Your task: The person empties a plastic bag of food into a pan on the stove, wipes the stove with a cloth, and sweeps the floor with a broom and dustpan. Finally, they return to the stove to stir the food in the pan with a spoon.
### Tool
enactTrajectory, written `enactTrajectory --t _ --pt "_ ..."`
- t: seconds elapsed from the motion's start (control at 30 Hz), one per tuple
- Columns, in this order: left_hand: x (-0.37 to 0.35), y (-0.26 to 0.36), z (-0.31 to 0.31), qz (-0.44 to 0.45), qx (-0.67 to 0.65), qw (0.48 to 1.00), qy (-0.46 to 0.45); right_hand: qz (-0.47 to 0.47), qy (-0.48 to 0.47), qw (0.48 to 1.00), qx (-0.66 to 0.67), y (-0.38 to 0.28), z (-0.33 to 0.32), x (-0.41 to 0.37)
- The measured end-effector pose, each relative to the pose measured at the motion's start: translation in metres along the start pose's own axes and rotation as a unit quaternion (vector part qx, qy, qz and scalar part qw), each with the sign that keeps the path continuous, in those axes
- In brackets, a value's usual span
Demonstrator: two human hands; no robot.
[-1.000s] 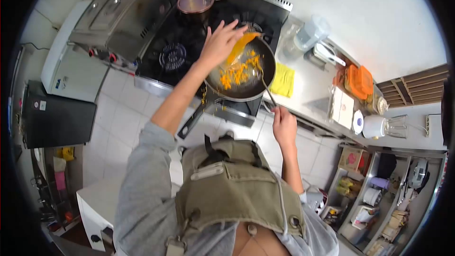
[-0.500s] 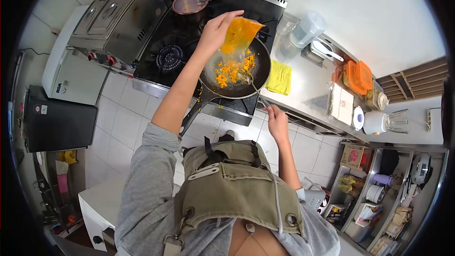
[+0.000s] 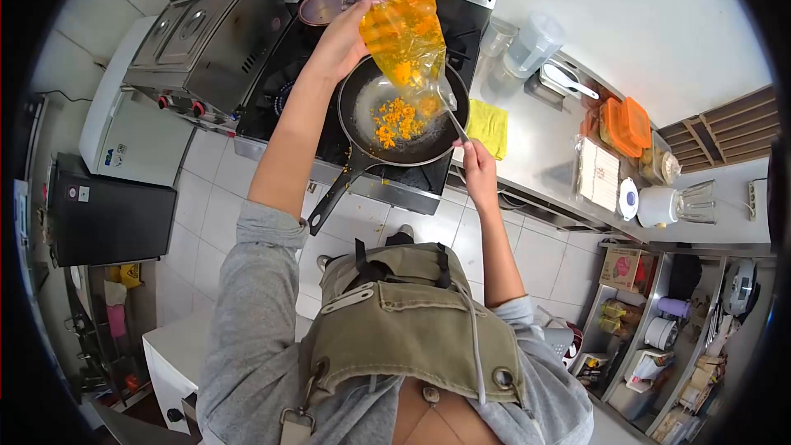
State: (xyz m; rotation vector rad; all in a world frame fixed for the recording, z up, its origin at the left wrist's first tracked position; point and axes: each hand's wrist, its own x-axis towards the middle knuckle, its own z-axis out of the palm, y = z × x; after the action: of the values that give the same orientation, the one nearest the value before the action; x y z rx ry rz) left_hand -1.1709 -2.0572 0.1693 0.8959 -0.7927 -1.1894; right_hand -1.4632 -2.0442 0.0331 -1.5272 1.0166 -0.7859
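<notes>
My left hand (image 3: 341,39) grips a clear plastic bag (image 3: 405,26) by its upper part and holds it tipped over a black frying pan (image 3: 349,111). Orange chopped bits cling inside the bag, and its mouth hangs low over the pan. A loose heap of orange chopped food (image 3: 397,122) lies on the pan's bottom. In my right hand (image 3: 479,166) is the handle of a metal spoon (image 3: 457,125); its head is at the lower part of the bag, and whether it is inside cannot be made out. The pan's handle (image 3: 336,196) points toward me.
Under the pan is a black gas stove (image 3: 284,128), with a strainer (image 3: 323,7) at the back left and a steel oven (image 3: 210,37) beside it. To the right, a counter (image 3: 535,128) holds a yellow cloth (image 3: 488,130), a clear pitcher (image 3: 534,43), orange containers (image 3: 626,125) and a blender (image 3: 663,206).
My left hand has raised the bag up and left, and the bag now hangs more spread out. The spoon's head has moved up from the orange food to the bag's lower end.
</notes>
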Motion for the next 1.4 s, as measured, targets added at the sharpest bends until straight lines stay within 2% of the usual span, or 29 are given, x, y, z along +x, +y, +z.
enactTrajectory --t 0.07,0.13,0.2,0.27,0.47,0.6,0.67,0.7,0.83,0.93,1.0,1.13,1.2,1.23,1.27,1.33,1.4 --pt "0.003 -0.006 0.001 -0.013 -0.017 1.0 -0.002 -0.053 -0.006 0.995 -0.085 -0.015 0.003 0.009" --pt "0.013 -0.015 0.0 -0.026 -0.034 0.999 -0.004 -0.056 -0.01 0.994 -0.096 -0.02 0.006 0.015" --pt "0.029 -0.017 -0.005 -0.001 -0.032 0.999 -0.008 -0.101 -0.007 0.99 -0.101 -0.023 0.006 0.02" --pt "0.039 -0.014 -0.005 -0.008 -0.022 1.0 0.012 -0.109 0.002 0.99 -0.091 -0.018 0.0 0.022" --pt "0.073 -0.025 -0.014 -0.031 0.053 0.998 -0.012 -0.105 -0.004 0.976 -0.192 -0.032 -0.026 0.015" --pt "0.083 -0.022 -0.012 -0.034 0.046 0.998 0.001 -0.148 0.002 0.948 -0.282 -0.021 -0.042 0.006" --pt "0.087 -0.017 -0.015 -0.029 0.054 0.998 -0.002 -0.248 0.018 0.882 -0.402 -0.01 -0.05 0.002" --pt "0.087 -0.015 -0.015 -0.024 0.047 0.999 -0.01 -0.232 0.004 0.849 -0.475 -0.009 -0.053 -0.001" --pt "0.073 -0.009 -0.009 0.011 0.117 0.992 -0.052 -0.242 0.028 0.823 -0.513 -0.002 -0.056 -0.006" --pt "0.067 -0.01 -0.005 0.042 0.135 0.987 -0.073 -0.208 0.023 0.798 -0.566 0.009 -0.058 -0.013" --pt "0.062 -0.007 -0.001 0.053 0.124 0.989 -0.062 -0.231 0.028 0.804 -0.547 0.008 -0.06 -0.012" --pt "0.058 -0.005 -0.003 0.08 0.065 0.993 -0.055 -0.216 0.068 0.84 -0.494 -0.01 -0.055 -0.017" --pt "0.053 -0.005 -0.002 0.079 0.044 0.995 -0.044 -0.133 0.036 0.889 -0.437 -0.013 -0.053 -0.019" --pt "0.048 -0.005 -0.001 0.074 -0.005 0.997 -0.029 -0.082 0.024 0.928 -0.363 -0.01 -0.051 -0.018" --pt "0.043 -0.006 0.0 0.066 -0.054 0.996 -0.015 -0.084 0.024 0.928 -0.361 -0.008 -0.046 -0.017" --pt "0.035 -0.011 -0.001 0.069 -0.084 0.994 -0.018 -0.08 0.038 0.969 -0.232 -0.002 -0.036 -0.016" --pt "0.028 -0.015 -0.002 0.089 -0.147 0.985 0.014 -0.059 0.036 0.974 -0.216 0.001 -0.029 -0.013"
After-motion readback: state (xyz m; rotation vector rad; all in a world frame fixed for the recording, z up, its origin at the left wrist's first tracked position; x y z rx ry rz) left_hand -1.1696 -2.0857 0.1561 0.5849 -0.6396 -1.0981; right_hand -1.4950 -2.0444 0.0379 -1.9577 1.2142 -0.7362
